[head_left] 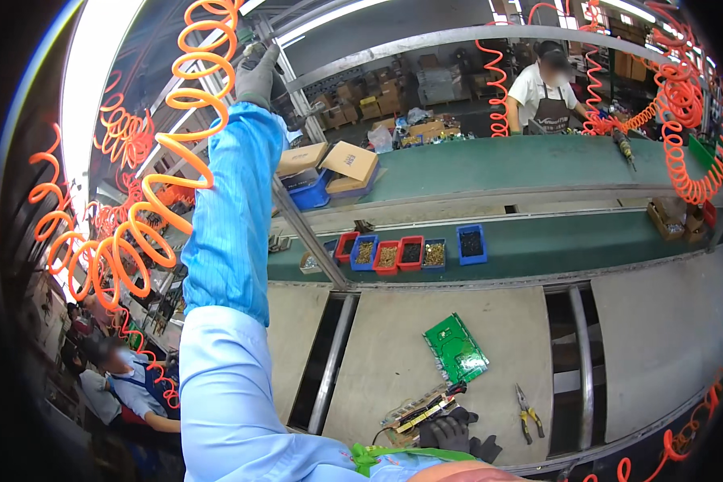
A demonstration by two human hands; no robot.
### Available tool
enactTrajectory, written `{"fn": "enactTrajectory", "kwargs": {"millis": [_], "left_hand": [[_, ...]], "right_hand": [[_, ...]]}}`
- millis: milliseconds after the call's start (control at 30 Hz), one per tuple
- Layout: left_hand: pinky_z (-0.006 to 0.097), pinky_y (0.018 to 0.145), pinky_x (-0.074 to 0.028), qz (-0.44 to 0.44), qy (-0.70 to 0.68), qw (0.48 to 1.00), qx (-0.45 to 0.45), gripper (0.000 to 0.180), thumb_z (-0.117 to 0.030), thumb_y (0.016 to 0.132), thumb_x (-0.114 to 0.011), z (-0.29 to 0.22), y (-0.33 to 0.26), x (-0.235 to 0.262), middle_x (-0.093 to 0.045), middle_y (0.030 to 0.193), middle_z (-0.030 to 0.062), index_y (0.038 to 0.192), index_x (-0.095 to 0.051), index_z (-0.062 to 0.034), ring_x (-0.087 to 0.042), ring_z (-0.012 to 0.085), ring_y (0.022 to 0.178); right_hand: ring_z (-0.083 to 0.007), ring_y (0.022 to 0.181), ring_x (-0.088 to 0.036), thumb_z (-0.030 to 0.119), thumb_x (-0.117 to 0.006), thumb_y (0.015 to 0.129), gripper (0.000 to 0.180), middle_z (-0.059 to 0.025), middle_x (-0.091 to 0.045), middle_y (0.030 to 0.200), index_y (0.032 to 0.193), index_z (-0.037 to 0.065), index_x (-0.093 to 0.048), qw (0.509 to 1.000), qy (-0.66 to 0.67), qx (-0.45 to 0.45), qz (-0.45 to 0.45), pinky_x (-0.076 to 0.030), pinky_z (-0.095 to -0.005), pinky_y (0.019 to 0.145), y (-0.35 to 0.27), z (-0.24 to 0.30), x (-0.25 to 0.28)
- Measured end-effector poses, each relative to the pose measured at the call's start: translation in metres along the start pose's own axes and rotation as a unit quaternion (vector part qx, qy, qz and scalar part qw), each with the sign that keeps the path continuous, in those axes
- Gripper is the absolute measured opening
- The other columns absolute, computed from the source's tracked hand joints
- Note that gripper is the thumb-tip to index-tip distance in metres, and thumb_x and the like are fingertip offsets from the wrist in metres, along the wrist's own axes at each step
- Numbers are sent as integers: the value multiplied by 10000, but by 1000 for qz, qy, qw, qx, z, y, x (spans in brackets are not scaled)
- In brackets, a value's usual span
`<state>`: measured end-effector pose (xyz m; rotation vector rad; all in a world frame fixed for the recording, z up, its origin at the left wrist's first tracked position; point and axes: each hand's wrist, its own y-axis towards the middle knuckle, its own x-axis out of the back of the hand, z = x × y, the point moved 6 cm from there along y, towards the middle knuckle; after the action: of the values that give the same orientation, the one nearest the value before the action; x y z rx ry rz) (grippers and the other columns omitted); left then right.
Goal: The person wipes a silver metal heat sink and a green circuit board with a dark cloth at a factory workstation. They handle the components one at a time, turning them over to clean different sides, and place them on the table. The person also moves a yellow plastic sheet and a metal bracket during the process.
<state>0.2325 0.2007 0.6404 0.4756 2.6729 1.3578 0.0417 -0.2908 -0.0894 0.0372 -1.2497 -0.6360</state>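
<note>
My left arm, in a blue sleeve, reaches high toward the upper left. My left hand (257, 76), in a grey glove, is closed beside the metal post (301, 217); what it holds is hard to make out. A dark object (285, 100) hangs just below its fingers. Low in front of my body, my right hand (446, 434), in a dark glove, lies against an electronic assembly (418, 410) with a yellow strip. Its grip is partly hidden. A green circuit board (455, 349) lies beyond the assembly, and yellow-handled pliers (528, 414) lie to the right.
Orange coiled hoses (157, 201) hang near my left arm. Blue bins (471, 244) and red bins (386, 256) of small parts stand along the green belt (554, 245). Opposite works another person (546, 92). Gaps with metal rollers (335, 361) split the grey worktop.
</note>
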Motion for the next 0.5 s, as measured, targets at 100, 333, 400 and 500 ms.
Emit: {"fn": "enactTrajectory", "kwargs": {"millis": [100,333,400,500], "left_hand": [[287,576,-446,4,-19,999,-33,340,-405,783,-745,24,22,3,-604,687,-2,880,-687,-84,-534,110,590],[270,761,-434,-23,157,982,-99,433,-432,795,-736,69,36,12,-644,929,28,1055,-664,-93,-562,110,833],[336,879,-437,-21,143,988,-48,601,-551,777,-691,54,0,-24,-662,1023,87,1147,-641,-79,-600,208,966],[441,1001,-385,-96,269,956,-60,647,-626,826,-539,62,-24,9,-618,1193,163,1189,-617,-96,-482,362,1208]], "right_hand": [[-244,1213,-456,511,-669,647,658,-44,-538,1239,1196,164,-569,1000,28,10,10,-332,-502,947,3,0,4],[-249,1194,-473,500,-670,647,651,-49,-546,1219,1191,156,-570,999,32,25,-13,-345,-495,928,-1,5,4],[-261,1180,-487,470,-687,645,642,-56,-546,1224,1190,150,-574,998,59,-22,1,-341,-502,937,17,4,22],[-266,1190,-477,453,-702,648,627,-55,-544,1239,1183,149,-578,995,100,-23,6,-334,-511,949,14,9,23]]}}
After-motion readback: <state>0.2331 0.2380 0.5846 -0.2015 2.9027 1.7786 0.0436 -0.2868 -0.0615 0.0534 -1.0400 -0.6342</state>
